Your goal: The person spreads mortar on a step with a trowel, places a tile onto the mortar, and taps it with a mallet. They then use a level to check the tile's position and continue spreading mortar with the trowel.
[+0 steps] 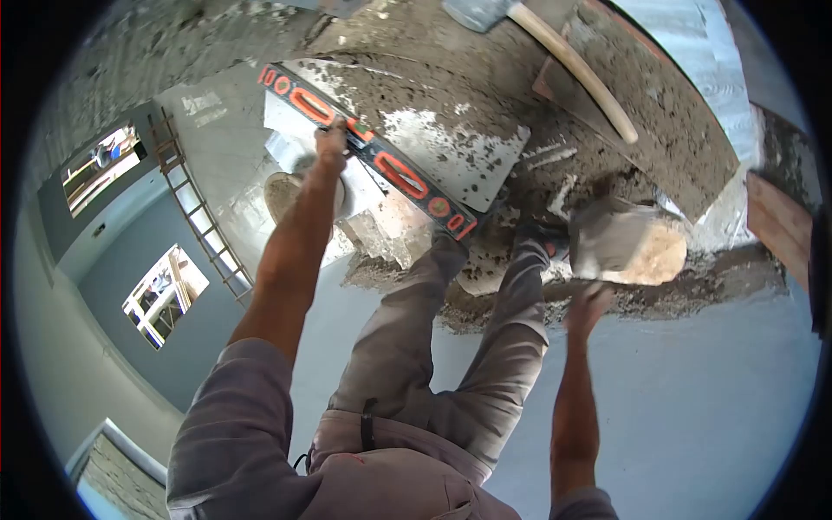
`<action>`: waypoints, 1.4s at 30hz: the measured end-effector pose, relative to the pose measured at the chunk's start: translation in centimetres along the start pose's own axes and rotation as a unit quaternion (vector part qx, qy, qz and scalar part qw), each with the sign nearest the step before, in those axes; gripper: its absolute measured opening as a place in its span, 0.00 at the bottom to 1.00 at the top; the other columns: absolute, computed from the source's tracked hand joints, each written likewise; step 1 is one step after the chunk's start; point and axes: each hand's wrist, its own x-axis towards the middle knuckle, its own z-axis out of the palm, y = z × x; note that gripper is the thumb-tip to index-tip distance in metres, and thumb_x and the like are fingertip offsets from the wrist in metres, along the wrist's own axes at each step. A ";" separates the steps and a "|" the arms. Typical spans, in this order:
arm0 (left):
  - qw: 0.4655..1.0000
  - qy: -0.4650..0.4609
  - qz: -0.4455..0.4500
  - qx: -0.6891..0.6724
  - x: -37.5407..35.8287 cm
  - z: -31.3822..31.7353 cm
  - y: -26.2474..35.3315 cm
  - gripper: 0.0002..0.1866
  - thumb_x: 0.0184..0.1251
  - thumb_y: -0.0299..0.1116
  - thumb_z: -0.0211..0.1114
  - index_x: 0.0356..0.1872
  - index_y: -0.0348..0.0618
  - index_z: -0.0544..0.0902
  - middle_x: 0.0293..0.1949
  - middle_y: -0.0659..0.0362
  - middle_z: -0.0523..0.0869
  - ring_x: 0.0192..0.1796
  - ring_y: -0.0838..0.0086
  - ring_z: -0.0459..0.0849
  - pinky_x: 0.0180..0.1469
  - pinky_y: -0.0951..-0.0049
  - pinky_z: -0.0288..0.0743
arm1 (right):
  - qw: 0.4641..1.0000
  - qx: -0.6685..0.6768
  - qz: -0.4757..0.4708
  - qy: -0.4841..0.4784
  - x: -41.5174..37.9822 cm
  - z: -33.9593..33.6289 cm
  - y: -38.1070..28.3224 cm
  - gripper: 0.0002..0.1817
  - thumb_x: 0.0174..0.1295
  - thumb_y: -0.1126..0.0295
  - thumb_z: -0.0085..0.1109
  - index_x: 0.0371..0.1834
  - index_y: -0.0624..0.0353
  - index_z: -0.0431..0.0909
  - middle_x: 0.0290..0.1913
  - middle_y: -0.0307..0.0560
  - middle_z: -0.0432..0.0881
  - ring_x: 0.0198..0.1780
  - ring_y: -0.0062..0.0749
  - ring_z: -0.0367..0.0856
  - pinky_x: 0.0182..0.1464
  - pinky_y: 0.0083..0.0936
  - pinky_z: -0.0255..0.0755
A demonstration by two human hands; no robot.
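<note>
My left hand [332, 143] is closed on the upper edge of a black spirit level [403, 176] with orange-red trim, which slants across a white, mortar-spattered slab [446, 143]. At lower right, my right hand [588, 308] is curled beneath a motion-smeared grey tool [607, 238] that looks like a trowel; the blur hides its exact shape. Just behind that tool shows a round tan surface [663, 251]. My feet stand between the level and the grey tool, on rough mortar [485, 277].
A hammer [576, 69] with a grey head and wooden handle lies on the dirty surface at top. Left of my left forearm sits a round pale container [284, 195]. A ladder [195, 204] leans at the left wall, near two window openings. A wooden board [777, 227] stands far right.
</note>
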 end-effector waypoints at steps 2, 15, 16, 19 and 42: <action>0.999 0.034 0.024 0.021 0.4 0.2 -1.1 0.28 0.59 0.38 0.65 0.57 0.40 0.64 0.43 0.53 0.77 0.36 0.65 0.79 0.35 0.64 0.79 | 0.980 0.048 -0.064 -0.181 -4.2 -0.7 -4.9 0.18 0.59 0.62 0.55 0.40 0.66 0.64 0.32 0.64 0.74 0.36 0.58 0.74 0.40 0.45 0.66; 0.969 -0.104 0.137 -0.176 12.3 -7.2 -12.4 0.25 0.68 0.32 0.54 0.63 0.63 0.59 0.34 0.64 0.78 0.32 0.73 0.78 0.36 0.61 0.77 | 0.801 0.187 -0.269 -0.501 -3.1 16.5 -35.0 0.25 0.62 0.55 0.52 0.57 0.59 0.68 0.46 0.57 0.78 0.48 0.38 0.78 0.50 0.31 0.69; 0.937 -0.115 0.325 -0.058 12.3 -7.7 -12.6 0.25 0.67 0.31 0.54 0.63 0.60 0.58 0.34 0.62 0.79 0.33 0.73 0.78 0.36 0.60 0.77 | 0.808 0.137 -0.201 -0.536 -3.2 18.1 -36.6 0.24 0.62 0.54 0.51 0.56 0.57 0.69 0.46 0.57 0.78 0.48 0.39 0.78 0.49 0.32 0.70; 0.971 -0.040 -0.035 -0.235 0.4 -4.2 -4.0 0.26 0.67 0.30 0.54 0.64 0.54 0.58 0.38 0.58 0.80 0.35 0.71 0.80 0.36 0.61 0.77 | 0.826 0.062 -0.184 -0.530 -2.4 20.1 -35.3 0.24 0.62 0.53 0.51 0.56 0.54 0.70 0.46 0.57 0.79 0.47 0.40 0.78 0.49 0.33 0.70; 0.988 0.059 0.146 0.005 -2.8 0.1 -2.3 0.46 0.52 0.34 0.70 0.65 0.27 0.49 0.54 0.47 0.74 0.52 0.67 0.75 0.57 0.72 0.66 | 0.802 -0.320 -0.337 -0.375 8.6 1.5 -26.1 0.23 0.58 0.56 0.50 0.58 0.44 0.68 0.41 0.54 0.80 0.46 0.46 0.79 0.50 0.40 0.71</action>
